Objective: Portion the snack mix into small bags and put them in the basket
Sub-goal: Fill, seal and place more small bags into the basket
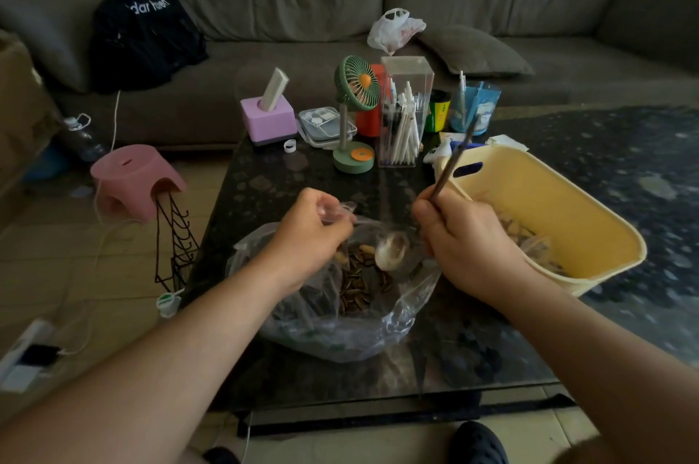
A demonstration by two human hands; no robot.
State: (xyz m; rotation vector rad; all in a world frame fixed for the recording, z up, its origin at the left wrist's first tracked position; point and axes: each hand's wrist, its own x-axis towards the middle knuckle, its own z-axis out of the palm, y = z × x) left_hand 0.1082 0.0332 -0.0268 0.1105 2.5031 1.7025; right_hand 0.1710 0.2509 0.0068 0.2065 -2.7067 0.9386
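Two bare forearms reach in from the bottom of my view over the dark glossy table [491,350], whose near edge runs just beyond my shoes and whose left edge drops off beside a pink stool [132,179] and a black wire rack [176,236] on the tiled floor. A grey sofa [264,9] fills the far side. Going by size, the yellow basket [567,206] comes next: it sits at the right of the table, tilted in my view, with a slot handle at its far end and several filled small bags lying in its near corner. In front of me sits the big clear plastic bag [333,335], crumpled and open at the top, holding the snack mix [359,282] of striped dark seeds with a few pale pieces. My left hand [310,236] is curled, pinching the mouth of a small clear bag [340,212] above the big bag. My right hand [461,240] is wrapped in a fist round the dark handle of a spoon [391,251], the handle sticking up and away toward the basket's handle and the pale bowl hanging over the mix, just beside the small bag's opening. Between the hands and the clutter at the far end, a green desk fan [355,85], a clear pen box [404,111] and a pink tissue box [268,119], there is a stretch of bare tabletop.
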